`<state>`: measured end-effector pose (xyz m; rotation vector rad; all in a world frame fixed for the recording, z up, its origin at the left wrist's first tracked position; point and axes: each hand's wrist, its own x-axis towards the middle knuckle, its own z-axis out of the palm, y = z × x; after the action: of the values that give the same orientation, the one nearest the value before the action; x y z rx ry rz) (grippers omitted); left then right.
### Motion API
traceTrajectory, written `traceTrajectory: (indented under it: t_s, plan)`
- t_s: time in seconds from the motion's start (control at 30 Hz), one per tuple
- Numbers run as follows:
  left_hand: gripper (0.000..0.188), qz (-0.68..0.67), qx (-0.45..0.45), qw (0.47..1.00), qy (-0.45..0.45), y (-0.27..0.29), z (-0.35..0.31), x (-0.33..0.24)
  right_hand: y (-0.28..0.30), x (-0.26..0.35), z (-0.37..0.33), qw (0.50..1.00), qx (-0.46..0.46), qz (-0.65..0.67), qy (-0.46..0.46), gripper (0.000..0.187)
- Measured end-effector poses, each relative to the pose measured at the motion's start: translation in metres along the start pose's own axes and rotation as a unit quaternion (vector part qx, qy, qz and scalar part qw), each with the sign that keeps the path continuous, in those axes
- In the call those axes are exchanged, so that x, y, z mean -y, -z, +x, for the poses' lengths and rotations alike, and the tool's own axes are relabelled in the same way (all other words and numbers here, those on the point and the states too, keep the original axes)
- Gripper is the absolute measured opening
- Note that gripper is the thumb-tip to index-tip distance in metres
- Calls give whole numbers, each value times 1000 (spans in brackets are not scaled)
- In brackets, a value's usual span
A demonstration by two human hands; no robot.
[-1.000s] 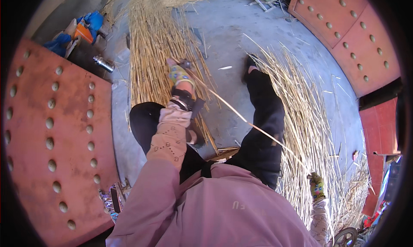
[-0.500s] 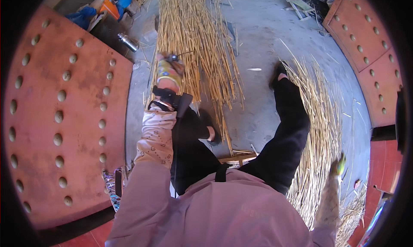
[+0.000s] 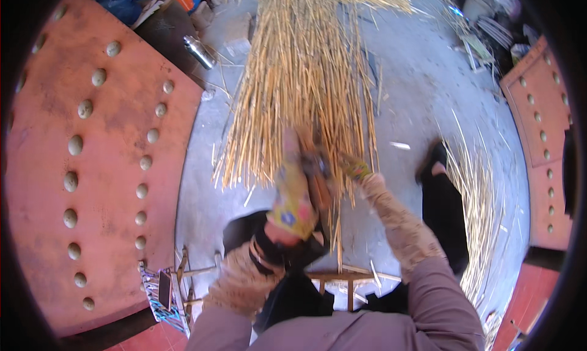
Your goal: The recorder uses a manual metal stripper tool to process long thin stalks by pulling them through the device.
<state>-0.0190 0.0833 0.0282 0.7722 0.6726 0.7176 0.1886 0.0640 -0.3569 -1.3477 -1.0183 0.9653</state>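
Observation:
Many long straw-coloured reed stalks (image 3: 299, 63) lie in a layer on the floor ahead, their ends toward me. Over their near ends is my left hand (image 3: 293, 192), in a patterned yellowish glove and blurred by motion. Its fingers look closed around a small dark tool-like thing (image 3: 321, 166) whose kind is hidden by the blur. Just right of it, my right hand (image 3: 356, 167), in a yellow-green glove, reaches in over the stalks with its fingers curled. Whatever it grips is too small to tell.
A second strip of pale stalks (image 3: 480, 204) lies to the right beside my foot (image 3: 431, 161). Studded red doors (image 3: 116, 161) stand at both sides. A metal flask (image 3: 200, 52) is by the left door; a wooden frame (image 3: 351, 277) is close before me.
My left hand has moved nearer and rightward over the stalk ends. My right hand has come up from the right-hand strip to beside it. The view has shifted.

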Motion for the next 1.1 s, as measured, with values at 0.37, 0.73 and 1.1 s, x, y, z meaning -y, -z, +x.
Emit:
traceTrajectory:
  t_s: [0.37,0.73,1.1]
  plan:
    - [45,-72,-112,975,177,-9,15,-10,-39,-13,49,964,-61,7,-260,36]
    - [59,36,-128,977,167,-16,-1,34,6,236,-125,861,130,454,-189,35]
    - [48,142,151,947,246,-41,-99,110,31,312,-240,949,101,261,-147,73]
